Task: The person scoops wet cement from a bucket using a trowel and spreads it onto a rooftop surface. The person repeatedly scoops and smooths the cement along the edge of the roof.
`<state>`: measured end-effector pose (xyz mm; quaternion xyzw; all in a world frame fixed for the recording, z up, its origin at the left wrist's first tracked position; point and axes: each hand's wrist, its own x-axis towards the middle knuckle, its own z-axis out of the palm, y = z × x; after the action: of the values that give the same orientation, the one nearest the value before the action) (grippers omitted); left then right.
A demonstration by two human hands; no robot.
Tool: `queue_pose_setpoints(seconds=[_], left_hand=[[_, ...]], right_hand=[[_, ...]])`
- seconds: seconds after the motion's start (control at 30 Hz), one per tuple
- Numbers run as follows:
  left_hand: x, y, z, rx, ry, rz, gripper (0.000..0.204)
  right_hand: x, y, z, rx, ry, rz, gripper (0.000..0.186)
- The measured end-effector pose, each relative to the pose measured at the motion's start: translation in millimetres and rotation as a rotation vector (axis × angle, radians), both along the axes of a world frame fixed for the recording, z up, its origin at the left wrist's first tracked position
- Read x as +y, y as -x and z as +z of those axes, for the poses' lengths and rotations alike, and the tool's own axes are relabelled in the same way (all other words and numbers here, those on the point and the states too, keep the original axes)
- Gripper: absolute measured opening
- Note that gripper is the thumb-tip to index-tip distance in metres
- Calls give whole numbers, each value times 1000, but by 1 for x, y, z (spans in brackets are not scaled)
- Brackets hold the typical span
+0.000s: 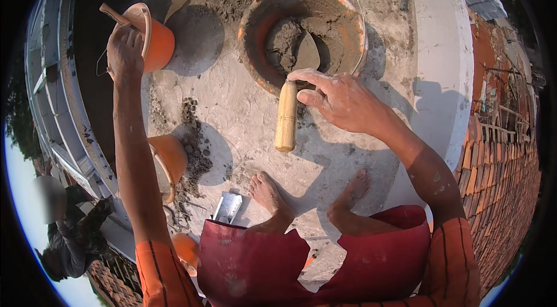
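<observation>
My left hand (125, 52) is closed over the near rim of a small orange bucket (159, 46) at the upper left. A brown handle (114, 13) sticks out over that bucket's rim, just beyond my fingers. At the centre, my right hand (348, 98) has its index finger stretched out, touching the top of a trowel's wooden handle (286, 118); its thumb is apart and the other fingers are partly hidden. The trowel's blade (307, 52) lies in wet grey mortar (282, 46) inside a large, mortar-caked orange tub (250, 55).
Another orange bucket (169, 159) lies tipped near my left forearm. A metal piece (228, 207) sits beside my left foot (270, 194). A low white wall (438, 63) runs along the right, with roof tiles (493, 202) beyond. A person (72, 237) is at the lower left.
</observation>
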<state>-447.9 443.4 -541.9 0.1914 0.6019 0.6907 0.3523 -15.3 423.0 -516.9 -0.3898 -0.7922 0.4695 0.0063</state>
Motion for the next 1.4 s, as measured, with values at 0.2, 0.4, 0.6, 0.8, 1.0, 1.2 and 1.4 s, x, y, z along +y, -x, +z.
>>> queue_pose_setpoints(seconds=[0.2,0.4,0.6,0.8,1.0,1.2,1.4], left_hand=[[109,-121,-63,198,256,-925,66],[116,-175,-94,18,368,-999,59],[68,-172,-67,-281,457,-963,62],[-44,-170,-82,-312,239,-721,61],[-109,-171,-101,-400,68,-488,58],[-113,-162,-113,-336,77,-459,55],[-108,-151,-115,-364,75,-436,47]], right_hand=[[6,34,-46,20,1,282,51],[1,-69,17,210,348,48,31],[-50,-154,5,517,305,-697,62],[-13,-185,-118,-252,-93,-978,66],[94,-175,-200,-406,-269,-958,45],[147,-75,-174,-201,-125,-672,40],[148,-82,-147,-220,-122,-745,59]])
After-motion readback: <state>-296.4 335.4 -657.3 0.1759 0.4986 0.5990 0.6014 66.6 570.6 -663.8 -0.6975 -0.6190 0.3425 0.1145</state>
